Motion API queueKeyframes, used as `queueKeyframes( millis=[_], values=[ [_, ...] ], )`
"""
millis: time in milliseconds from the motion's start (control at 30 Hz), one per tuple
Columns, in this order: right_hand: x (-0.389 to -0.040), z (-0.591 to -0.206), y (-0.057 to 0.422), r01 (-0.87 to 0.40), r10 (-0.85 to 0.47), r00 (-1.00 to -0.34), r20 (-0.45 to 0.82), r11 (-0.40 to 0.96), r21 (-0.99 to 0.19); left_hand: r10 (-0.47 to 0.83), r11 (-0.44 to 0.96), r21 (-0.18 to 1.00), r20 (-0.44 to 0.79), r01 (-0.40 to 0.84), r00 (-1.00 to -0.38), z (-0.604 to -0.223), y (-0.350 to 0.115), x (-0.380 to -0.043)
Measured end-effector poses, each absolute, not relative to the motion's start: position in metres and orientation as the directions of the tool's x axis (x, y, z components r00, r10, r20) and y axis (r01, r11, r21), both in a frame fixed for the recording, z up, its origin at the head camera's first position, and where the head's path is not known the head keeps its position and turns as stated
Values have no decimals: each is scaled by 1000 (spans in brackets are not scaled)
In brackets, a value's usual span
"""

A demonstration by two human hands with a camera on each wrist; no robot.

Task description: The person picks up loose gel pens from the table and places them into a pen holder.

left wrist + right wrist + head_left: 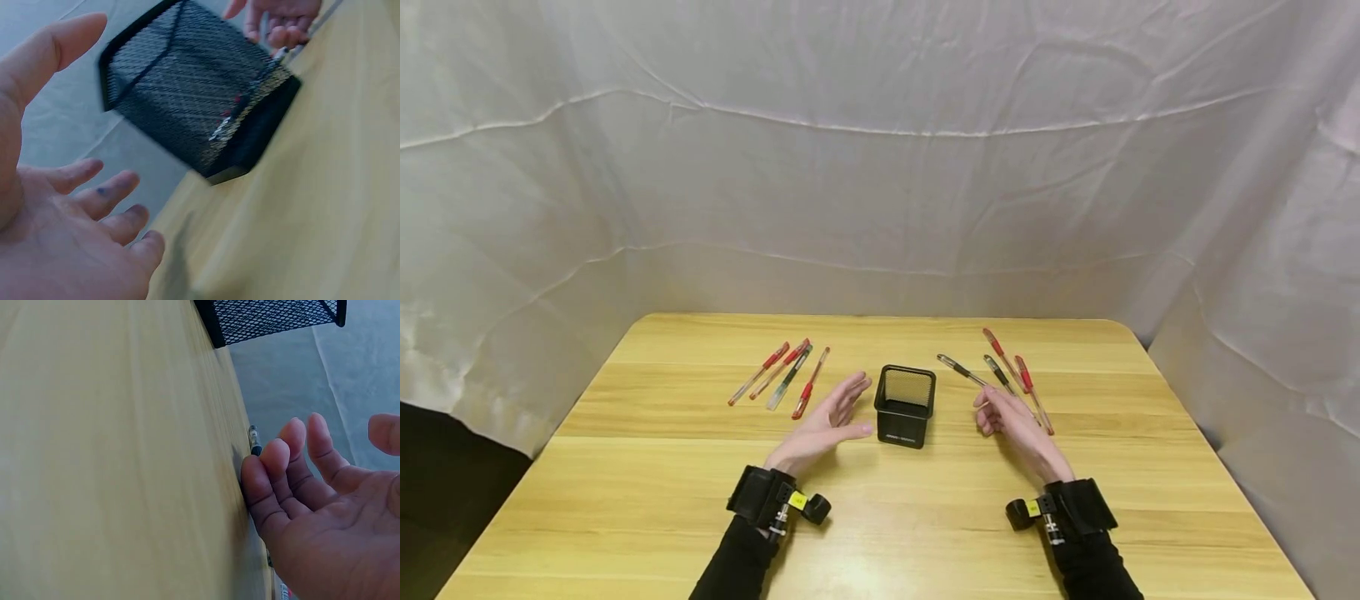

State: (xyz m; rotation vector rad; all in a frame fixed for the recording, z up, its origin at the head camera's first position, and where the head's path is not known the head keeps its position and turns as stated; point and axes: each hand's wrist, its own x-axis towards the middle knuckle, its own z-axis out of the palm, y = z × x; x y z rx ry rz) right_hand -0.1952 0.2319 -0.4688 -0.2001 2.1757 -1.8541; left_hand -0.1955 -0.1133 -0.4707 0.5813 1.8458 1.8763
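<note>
On grained wood, square mesh cup, slim pens, hands relaxed, left spread wide

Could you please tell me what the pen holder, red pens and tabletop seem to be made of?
Pen holder: probably metal, coated matte black, given its mesh walls. Red pens: likely smooth plastic, judging by their see-through barrels. Tabletop: wood or wood-look laminate, satin, showing grain and a soft sheen.

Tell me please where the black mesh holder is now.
In the head view, the holder stands on the table between the left hand and the right hand, nearer the left.
</note>
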Motion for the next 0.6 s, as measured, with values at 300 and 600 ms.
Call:
queueKeyframes(
  millis=[300,600],
  values=[
    [-197,-471,231,95,-272,-951,-149,201,-975,497,-91,988,-64,-126,-865,-481,-77,-197],
    [-198,-470,232,101,-273,-949,-158,213,-972,480,-119,985,-50,-122,-876,-482,-62,-203]
  ],
)
